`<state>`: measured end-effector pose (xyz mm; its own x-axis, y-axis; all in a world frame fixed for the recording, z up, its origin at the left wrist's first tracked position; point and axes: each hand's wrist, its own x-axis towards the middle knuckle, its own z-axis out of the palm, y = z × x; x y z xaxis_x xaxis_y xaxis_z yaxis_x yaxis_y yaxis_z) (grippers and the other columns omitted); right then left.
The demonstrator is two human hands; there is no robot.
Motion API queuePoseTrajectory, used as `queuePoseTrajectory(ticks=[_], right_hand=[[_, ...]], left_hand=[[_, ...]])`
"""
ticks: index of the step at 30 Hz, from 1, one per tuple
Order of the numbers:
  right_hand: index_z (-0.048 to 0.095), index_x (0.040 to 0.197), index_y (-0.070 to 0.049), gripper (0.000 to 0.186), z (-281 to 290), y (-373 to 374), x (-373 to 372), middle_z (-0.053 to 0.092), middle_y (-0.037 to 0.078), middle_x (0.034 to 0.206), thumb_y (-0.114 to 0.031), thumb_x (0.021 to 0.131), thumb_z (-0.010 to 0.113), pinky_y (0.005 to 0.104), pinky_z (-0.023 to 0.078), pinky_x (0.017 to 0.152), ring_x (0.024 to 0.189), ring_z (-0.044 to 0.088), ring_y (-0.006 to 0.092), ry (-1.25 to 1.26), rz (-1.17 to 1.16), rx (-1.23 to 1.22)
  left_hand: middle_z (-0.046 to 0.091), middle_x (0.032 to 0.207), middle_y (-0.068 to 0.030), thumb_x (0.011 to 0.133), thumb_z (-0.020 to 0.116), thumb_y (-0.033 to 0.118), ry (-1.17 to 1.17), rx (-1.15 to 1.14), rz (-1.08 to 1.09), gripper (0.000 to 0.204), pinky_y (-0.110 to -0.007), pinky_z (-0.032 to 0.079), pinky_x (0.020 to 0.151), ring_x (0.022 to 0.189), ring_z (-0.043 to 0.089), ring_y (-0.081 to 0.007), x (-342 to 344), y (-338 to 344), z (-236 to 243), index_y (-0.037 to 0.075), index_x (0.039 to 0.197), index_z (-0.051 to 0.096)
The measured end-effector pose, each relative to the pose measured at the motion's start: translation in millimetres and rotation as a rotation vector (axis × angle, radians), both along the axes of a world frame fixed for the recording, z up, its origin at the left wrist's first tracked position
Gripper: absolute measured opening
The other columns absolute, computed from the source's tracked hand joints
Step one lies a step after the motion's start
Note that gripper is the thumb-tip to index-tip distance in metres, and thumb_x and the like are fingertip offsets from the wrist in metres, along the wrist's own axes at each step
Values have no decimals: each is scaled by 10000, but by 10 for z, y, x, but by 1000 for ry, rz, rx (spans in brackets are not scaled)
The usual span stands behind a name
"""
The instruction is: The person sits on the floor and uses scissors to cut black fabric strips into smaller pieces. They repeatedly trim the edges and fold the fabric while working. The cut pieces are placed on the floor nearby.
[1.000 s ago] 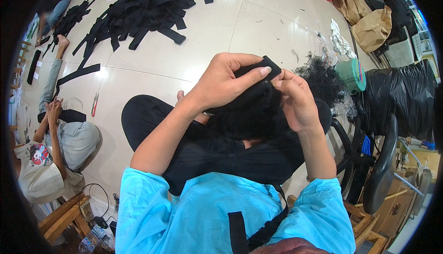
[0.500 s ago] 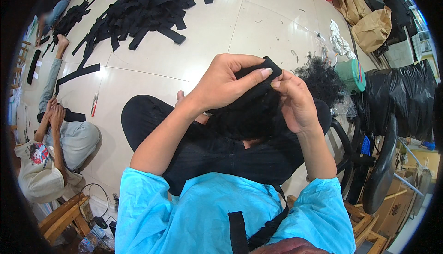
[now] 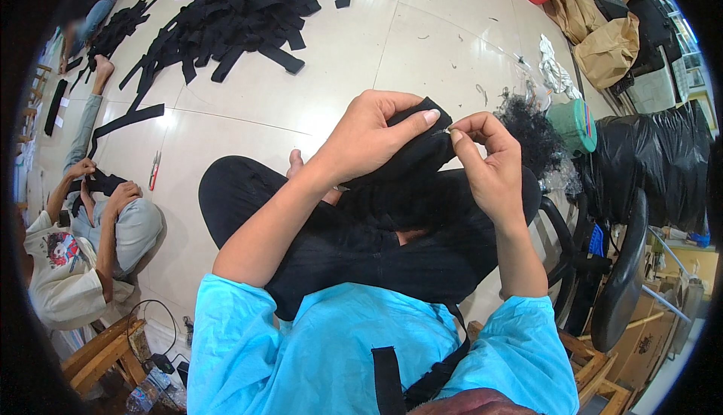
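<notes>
My left hand (image 3: 374,135) is closed around a folded piece of black fabric (image 3: 425,149), with the thumb laid along its upper edge. The cloth hangs over my crossed legs in dark trousers, where its lower part blends with them. Close to the fabric's right edge, my right hand (image 3: 495,165) pinches with thumb and index finger. A tiny pale speck shows at those fingertips, too small to name. The other right-hand fingers are curled.
A big heap of black fabric strips (image 3: 233,19) lies on the tiled floor ahead. Red-handled snips (image 3: 154,170) rest to my left, near a seated person (image 3: 71,257) handling black cloth. To my right are black thread scraps (image 3: 527,132), a green tub (image 3: 574,125) and a black-wrapped bundle (image 3: 648,163).
My right hand has drawn slightly right, away from the cloth's edge, and its fingers now pinch at the tip. My left hand keeps its hold. The seated person's hands have moved apart.
</notes>
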<state>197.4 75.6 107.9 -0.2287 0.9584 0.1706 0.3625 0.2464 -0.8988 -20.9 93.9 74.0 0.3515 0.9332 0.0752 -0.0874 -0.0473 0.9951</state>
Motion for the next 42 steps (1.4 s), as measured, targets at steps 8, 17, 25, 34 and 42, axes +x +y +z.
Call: queuePoseTrajectory(ticks=[8, 17, 25, 34, 42], right_hand=[[650, 1052, 15, 118, -2, 36, 73, 691, 30, 936, -99, 1025, 637, 252, 503, 805, 888, 631, 86, 64, -15, -27], [611, 1103, -3, 108, 2, 19, 27, 696, 55, 1013, -103, 1068, 590, 276, 516, 862, 958, 640, 104, 252, 58, -141], [602, 1107, -8, 106, -100, 92, 12, 664, 39, 979, -105, 1066, 587, 285, 482, 883, 929, 615, 108, 449, 76, -223], [568, 1158, -31, 107, 214, 369, 452, 610, 37, 987, -93, 1070, 575, 364, 512, 889, 906, 580, 123, 656, -3, -170], [556, 1163, -28, 103, 159, 280, 328, 581, 43, 901, -90, 1085, 527, 300, 482, 623, 697, 541, 120, 257, 84, -82]], left_hand=[[766, 845, -63, 1013, 697, 268, -31, 32, 76, 307, -266, 541, 700, 742, 668, -95, 51, -15, -5, -20, 1068, 789], [774, 865, -60, 929, 813, 271, 52, -121, -131, 271, -270, 546, 724, 745, 697, -113, 12, 9, -16, 17, 1023, 795], [763, 819, -48, 918, 816, 263, -12, -148, -143, 254, -264, 537, 727, 732, 684, -107, 28, 0, -23, 24, 1002, 798], [761, 808, -58, 921, 807, 297, 76, -99, -139, 283, -295, 538, 740, 732, 691, -135, 10, 3, 53, 19, 976, 798], [758, 808, -51, 936, 791, 248, 96, -116, -164, 285, -276, 548, 694, 716, 674, -98, 3, -3, 72, -33, 979, 779]])
